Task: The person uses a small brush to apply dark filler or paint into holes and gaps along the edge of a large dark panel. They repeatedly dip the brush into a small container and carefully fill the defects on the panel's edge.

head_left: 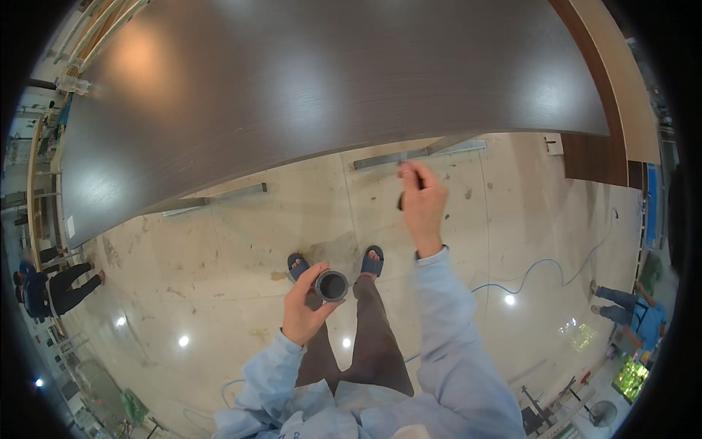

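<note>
My left hand (303,307) is wrapped round a dark grey round cup (332,286), held in front of my legs with its mouth facing up. What is inside the cup looks dark and cannot be made out. My right hand (424,205) is raised farther ahead, near the close edge of a dark brown tabletop (307,80). Its fingers are closed on a small tool with a black handle (401,201). The working end of that tool is too small and blurred to name. Neither hand touches the tabletop.
Metal legs (387,157) show under the tabletop, and brown panels (618,95) stand at its right. A blue hose (537,263) trails over the tiled floor. A clear bottle (73,85) lies at the far left. Other people (55,287) are at both sides.
</note>
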Available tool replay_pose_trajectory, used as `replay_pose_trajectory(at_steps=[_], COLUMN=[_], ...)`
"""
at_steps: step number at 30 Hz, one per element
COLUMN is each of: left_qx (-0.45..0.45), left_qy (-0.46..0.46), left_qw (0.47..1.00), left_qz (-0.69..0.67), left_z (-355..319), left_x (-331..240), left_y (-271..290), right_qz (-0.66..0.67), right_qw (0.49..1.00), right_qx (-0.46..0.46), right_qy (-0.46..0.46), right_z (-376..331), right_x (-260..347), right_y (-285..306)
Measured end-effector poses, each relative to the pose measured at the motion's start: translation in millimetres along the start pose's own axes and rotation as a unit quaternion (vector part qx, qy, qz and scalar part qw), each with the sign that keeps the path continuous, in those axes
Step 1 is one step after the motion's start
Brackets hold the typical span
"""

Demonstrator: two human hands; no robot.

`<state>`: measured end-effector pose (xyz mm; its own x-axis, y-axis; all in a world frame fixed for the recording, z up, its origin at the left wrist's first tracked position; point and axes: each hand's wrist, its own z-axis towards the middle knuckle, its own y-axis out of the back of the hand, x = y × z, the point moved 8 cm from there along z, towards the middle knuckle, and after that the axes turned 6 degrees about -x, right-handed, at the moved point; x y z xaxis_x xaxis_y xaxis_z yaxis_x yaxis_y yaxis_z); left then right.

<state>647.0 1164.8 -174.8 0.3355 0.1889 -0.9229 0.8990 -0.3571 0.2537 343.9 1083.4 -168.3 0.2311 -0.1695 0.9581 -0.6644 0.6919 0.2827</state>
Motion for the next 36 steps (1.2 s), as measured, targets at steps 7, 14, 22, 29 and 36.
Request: replay_pose_trajectory(at_steps=[7, 14, 22, 29, 36], left_qx=[0.008, -0.004, 0.0, 0.0, -0.013], left_qy=[0.012, 0.022, 0.007, 0.009, 0.01], left_qw=[1.0, 1.0, 1.0, 1.0, 1.0], left_qz=[0.008, 0.007, -0.013, -0.023, -0.017], left_z=[6.0, 2.4, 0.3, 0.1, 2.5], left_x=[15.2, 27.2, 27.7, 34.7, 38.2], left_y=[39.5, 63.7, 66.6, 74.1, 85.1], right_qz=[-0.039, -0.039, -0.009, 0.02, -0.006], right_qw=[0.994, 0.994, 0.999, 0.999, 1.0], right_qx=[0.034, -0.092, -0.032, -0.039, 0.008], right_qy=[0.096, -0.034, 0.027, -0.028, 0.008], right_z=[-0.5, 5.5, -16.4, -18.6, -37.4], right_x=[-1.0, -7.6, -3.5, 2.1, 14.6], right_y=[-4.2, 22.4, -18.3, -24.0, -60.9])
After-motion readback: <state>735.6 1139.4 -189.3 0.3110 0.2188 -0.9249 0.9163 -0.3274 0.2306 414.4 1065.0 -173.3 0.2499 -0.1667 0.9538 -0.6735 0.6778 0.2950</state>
